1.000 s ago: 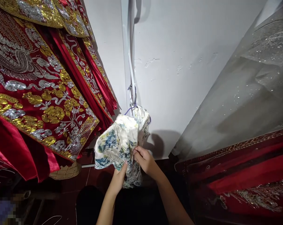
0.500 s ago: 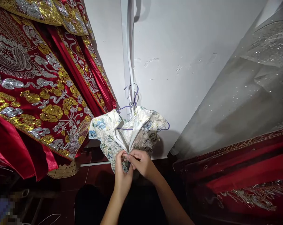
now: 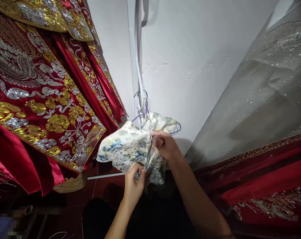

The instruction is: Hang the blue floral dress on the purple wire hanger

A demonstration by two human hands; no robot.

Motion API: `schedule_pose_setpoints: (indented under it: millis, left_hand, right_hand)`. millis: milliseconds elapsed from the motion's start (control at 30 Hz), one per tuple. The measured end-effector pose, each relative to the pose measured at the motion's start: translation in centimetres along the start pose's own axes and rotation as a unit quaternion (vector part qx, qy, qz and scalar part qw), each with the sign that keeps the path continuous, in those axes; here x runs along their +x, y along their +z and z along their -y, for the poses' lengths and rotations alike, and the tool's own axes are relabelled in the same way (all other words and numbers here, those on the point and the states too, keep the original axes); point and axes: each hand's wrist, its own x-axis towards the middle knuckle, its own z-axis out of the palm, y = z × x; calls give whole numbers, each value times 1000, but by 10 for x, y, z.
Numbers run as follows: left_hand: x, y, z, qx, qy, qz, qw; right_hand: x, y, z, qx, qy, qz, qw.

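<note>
A small cream garment with blue and yellow flowers (image 3: 125,146) hangs on a purple wire hanger (image 3: 143,111) hooked to a white strap (image 3: 140,76) on the wall. My left hand (image 3: 134,181) pinches the garment's lower edge at the closing seam. My right hand (image 3: 165,144) is closed on the seam higher up, near the collar, apparently on a zipper pull too small to make out. The seam runs dark and straight between the two hands.
Red robes thick with gold and silver embroidery (image 3: 41,99) hang at the left. A grey sparkly gown (image 3: 260,93) and another red embroidered garment (image 3: 260,186) hang at the right. A white wall (image 3: 190,49) stands behind. Dark red floor tiles (image 3: 103,186) lie below.
My right hand has risen along the seam from beside the left hand towards the collar, and the open V of the garment has closed. The left hand stays low, holding the hem.
</note>
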Motion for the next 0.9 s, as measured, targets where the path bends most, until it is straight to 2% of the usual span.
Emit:
schedule_pose_setpoints:
  millis: [100,200,267,367,467,533,633,767,833,900]
  left_hand:
    - [-7,-7,0,8,7,24,1000]
    - [4,-20,-8,38,15,-9,999]
    - [22,-30,-23,38,46,-52,997]
    - [59,-43,-56,15,130,-110,985]
    - [96,-51,-90,55,186,-85,977]
    - [112,-52,-103,95,208,-61,972]
    - [119,-48,-106,121,222,-75,965]
    - [115,-48,-94,104,215,-140,961]
    - [114,-57,-88,87,207,-197,954]
    - [113,-74,-81,53,188,-285,938]
  right_hand:
    - [12,8,26,65,26,31,997]
    - [9,19,30,47,4,35,998]
    - [2,27,23,-7,-52,9,999]
    - [-12,36,13,-91,-143,-22,985]
    - [-20,42,9,-140,-183,-19,973]
    - [-16,43,9,-140,-181,-25,973]
    - [-2,41,2,-90,-155,-47,983]
    - [13,36,-26,-68,-124,-36,989]
    - [13,31,-44,-73,-116,-25,990]
    - [9,22,-62,-64,-98,-21,993]
